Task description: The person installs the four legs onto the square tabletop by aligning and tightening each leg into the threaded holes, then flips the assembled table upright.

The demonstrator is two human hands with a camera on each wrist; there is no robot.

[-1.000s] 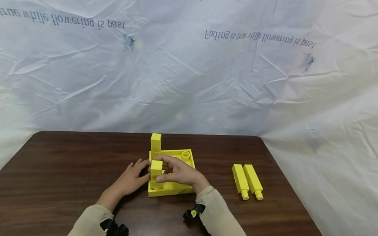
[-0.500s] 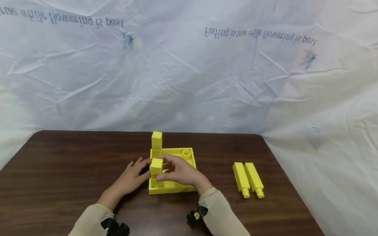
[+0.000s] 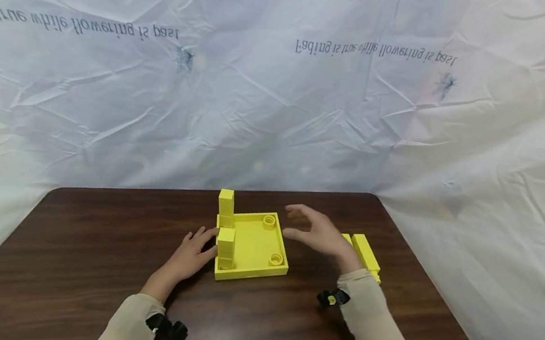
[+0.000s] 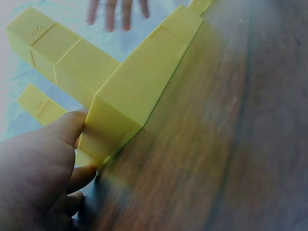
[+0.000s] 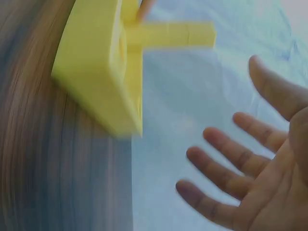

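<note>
A square yellow tray-like base (image 3: 256, 241) lies on the table, with round threaded sockets (image 3: 276, 259) at its two right corners. Two square yellow legs, a near one (image 3: 225, 246) and a far one (image 3: 226, 207), stand upright at its left corners. My left hand (image 3: 188, 256) holds the base's left side; in the left wrist view its thumb (image 4: 67, 126) is at the upper edge and its fingers lie lower on the wall. My right hand (image 3: 323, 234) hovers right of the base, holding nothing, fingers spread in the right wrist view.
Two loose yellow legs lie side by side at the right; one leg (image 3: 366, 251) shows mostly, and the other (image 3: 347, 237) is largely hidden behind my right hand. A dark wooden table (image 3: 88, 261) extends around, with a pale printed sheet (image 3: 260, 106) behind it.
My right hand has let go of the near upright leg and moved right, toward the loose legs. The left hand and the base have stayed in place.
</note>
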